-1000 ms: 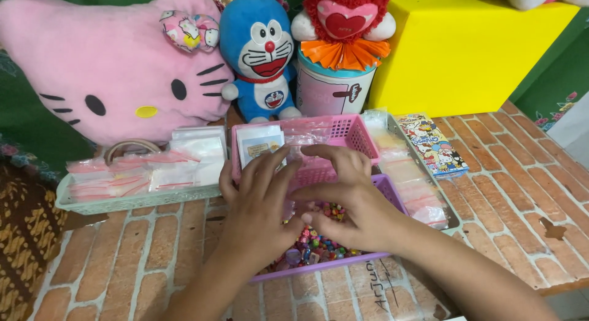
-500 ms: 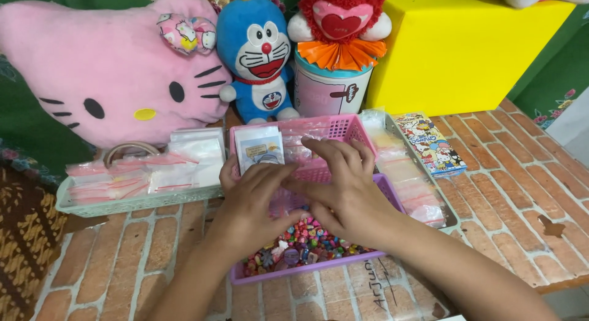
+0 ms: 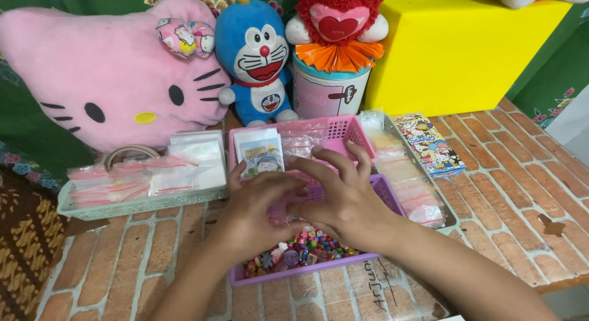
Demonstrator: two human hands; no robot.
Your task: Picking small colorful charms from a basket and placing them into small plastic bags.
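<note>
1. Two hands over the purple basket [image 3: 386, 187]: left hand [image 3: 254, 213] and right hand [image 3: 343, 195], meeting above its middle.
2. One purple basket at the near edge of the brick-patterned tabletop [image 3: 503, 174], holding a heap of small multicoloured beads [image 3: 300, 248]; too many and too small to count.
3. One pink basket [image 3: 343, 129] just behind, touching the purple one; upright small clear bags and one picture card [image 3: 261, 154] inside.
4. Two pale trays: left tray [image 3: 135, 205] stacked with flat clear zip bags with red strips, right tray [image 3: 451, 218] with another row of clear bags. Bag counts not readable.
5. One cartoon-printed booklet [image 3: 432, 144] lying flat beside the right tray.
6. Three plush toys along the back: pink cat-face cushion [image 3: 110, 69], blue cat toy [image 3: 257, 54], red-and-white heart toy [image 3: 336, 20] sitting on one round tin [image 3: 328, 91]. One yellow box [image 3: 466, 51] at right.
7. Left hand: palm down, fingers curled inward toward the right hand, fingertips closing on a small clear bag [image 3: 281, 209] held between both hands.
8. Right hand: palm down, fingers spread and arched, thumb side tucked toward the left hand at the same bag; exact pinch hidden under the fingers.
</note>
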